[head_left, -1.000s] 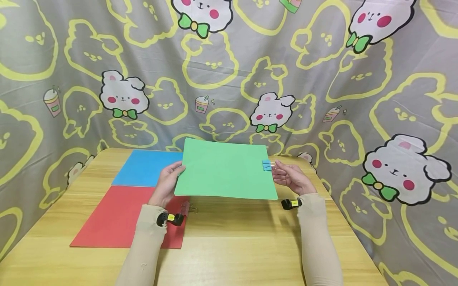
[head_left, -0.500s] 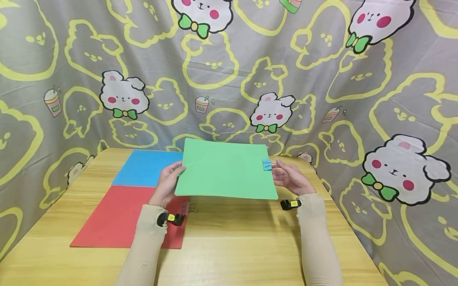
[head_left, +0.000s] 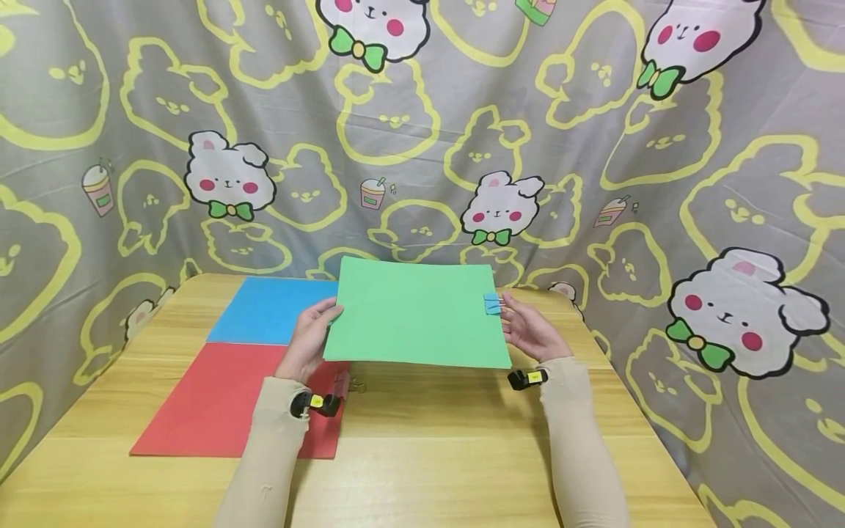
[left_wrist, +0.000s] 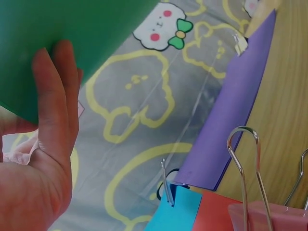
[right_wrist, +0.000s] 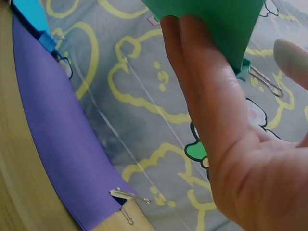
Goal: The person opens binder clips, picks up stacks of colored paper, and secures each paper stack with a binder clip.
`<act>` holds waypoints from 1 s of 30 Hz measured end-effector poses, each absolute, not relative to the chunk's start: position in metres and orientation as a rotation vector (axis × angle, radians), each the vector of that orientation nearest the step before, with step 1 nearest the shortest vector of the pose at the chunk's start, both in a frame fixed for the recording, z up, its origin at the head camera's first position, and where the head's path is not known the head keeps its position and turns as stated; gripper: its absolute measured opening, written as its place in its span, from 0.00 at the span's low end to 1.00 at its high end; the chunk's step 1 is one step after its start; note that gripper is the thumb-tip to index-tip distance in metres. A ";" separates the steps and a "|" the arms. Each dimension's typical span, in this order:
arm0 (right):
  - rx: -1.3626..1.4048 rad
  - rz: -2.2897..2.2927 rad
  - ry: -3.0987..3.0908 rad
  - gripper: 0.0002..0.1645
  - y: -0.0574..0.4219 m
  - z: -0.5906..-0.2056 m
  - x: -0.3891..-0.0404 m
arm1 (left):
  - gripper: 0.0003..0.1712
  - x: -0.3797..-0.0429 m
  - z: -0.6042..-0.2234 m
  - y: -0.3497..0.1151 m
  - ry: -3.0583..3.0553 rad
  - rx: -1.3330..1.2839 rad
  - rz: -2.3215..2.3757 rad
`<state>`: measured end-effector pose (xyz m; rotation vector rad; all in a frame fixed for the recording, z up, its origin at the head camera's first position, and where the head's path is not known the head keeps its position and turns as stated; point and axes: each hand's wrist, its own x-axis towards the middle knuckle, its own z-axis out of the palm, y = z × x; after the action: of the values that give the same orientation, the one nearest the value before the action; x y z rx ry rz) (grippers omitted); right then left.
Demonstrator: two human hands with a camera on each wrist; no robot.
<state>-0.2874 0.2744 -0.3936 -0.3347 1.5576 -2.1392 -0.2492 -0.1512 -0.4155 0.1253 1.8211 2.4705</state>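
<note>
A stack of green paper (head_left: 416, 312) is held up above the table, tilted, with a light blue binder clip (head_left: 492, 303) on its right edge. My left hand (head_left: 309, 337) pinches the left edge, thumb on top and fingers underneath. At the right edge, my right hand (head_left: 533, 331) supports the stack from below. In the right wrist view its fingers (right_wrist: 207, 72) reach straight under the green paper, while the thumb (right_wrist: 291, 60) stands apart from it, near the clip's wire handle (right_wrist: 264, 81).
Red paper (head_left: 211, 403) with a pink binder clip (head_left: 341, 385) lies on the table's left side. Blue paper (head_left: 273, 312) lies behind it, with its own blue clip (right_wrist: 47, 42). Purple paper (left_wrist: 226, 110), clipped at one end, lies at the back, hidden by the green stack in the head view.
My right hand and wrist have shifted slightly left, closer under the green paper's right edge. The left hand and the paper have stayed almost still.
</note>
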 end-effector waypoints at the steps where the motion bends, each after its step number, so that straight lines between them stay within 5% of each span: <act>1: -0.350 -2.146 1.536 0.19 0.273 -0.394 -0.287 | 0.29 -0.249 -0.415 -0.151 1.819 0.127 2.469; 12: -0.207 -2.301 1.336 0.10 0.262 -0.394 -0.286 | 0.29 -0.246 -0.412 -0.150 1.839 0.120 2.426; 25: -0.161 -2.335 1.480 0.20 0.260 -0.395 -0.286 | 0.32 -0.242 -0.406 -0.151 1.878 0.115 2.375; 30: -0.143 -2.350 1.479 0.11 0.259 -0.394 -0.286 | 0.34 -0.242 -0.407 -0.151 1.870 0.108 2.376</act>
<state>-0.2859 0.2588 -0.3936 -0.1426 1.4794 -2.3497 -0.2423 -0.1513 -0.4071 0.1076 1.8703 2.3757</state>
